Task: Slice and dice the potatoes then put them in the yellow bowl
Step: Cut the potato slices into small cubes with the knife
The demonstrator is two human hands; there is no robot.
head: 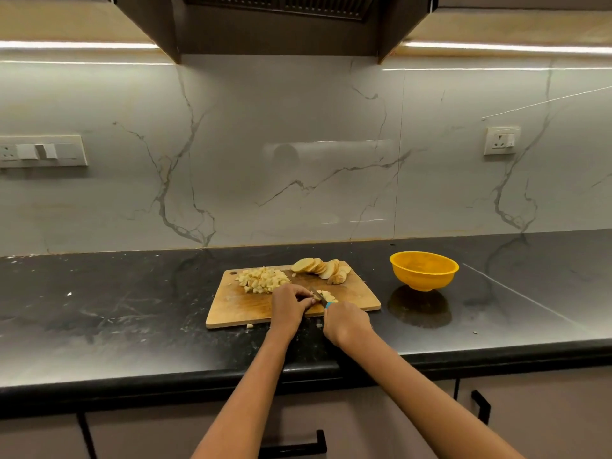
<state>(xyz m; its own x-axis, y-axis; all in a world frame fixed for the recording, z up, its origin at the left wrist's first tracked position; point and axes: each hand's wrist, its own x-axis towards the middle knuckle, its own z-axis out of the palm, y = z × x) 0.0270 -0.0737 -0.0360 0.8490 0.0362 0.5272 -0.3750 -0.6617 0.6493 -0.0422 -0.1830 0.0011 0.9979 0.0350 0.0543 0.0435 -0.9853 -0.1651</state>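
Note:
A wooden cutting board (238, 309) lies on the black counter. A heap of diced potato (261, 279) sits on its far left part, and a row of round potato slices (319, 269) leans along its far edge. My right hand (346, 321) grips a knife (318, 295) with a blue handle, its blade down in a small batch of potato pieces (328, 295). My left hand (289, 304) has its fingers curled at the blade's left, holding those pieces. The yellow bowl (424, 270) stands empty to the right of the board.
A stray potato bit (250, 325) lies just off the board's near edge. The marble backsplash carries a switch plate (43, 151) at left and a socket (501, 140) at right. The counter's front edge runs below my forearms, above the drawers.

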